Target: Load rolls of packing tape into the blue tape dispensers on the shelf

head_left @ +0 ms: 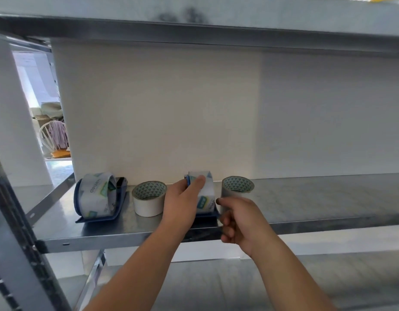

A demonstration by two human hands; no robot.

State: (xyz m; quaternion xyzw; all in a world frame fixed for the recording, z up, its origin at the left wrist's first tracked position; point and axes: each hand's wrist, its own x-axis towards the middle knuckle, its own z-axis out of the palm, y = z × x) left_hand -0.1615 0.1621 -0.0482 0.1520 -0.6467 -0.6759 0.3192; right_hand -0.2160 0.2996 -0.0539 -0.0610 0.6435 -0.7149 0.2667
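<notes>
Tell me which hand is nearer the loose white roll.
Left. The left hand sits just right of the white roll, gripping the second dispenser's roll; the right hand is farther right.

Shelf crowded at left and middle, bare to the right
Loaded dispenser (97, 196), white roll (149, 198), second dispenser (205, 194) and grey roll (236, 187) stand close together; shelf (317, 198) right of them lies open; upper shelf (194, 23) well above.

Left hand (183, 198) on the taped blue dispenser (205, 194), shelf (306, 198).
</notes>
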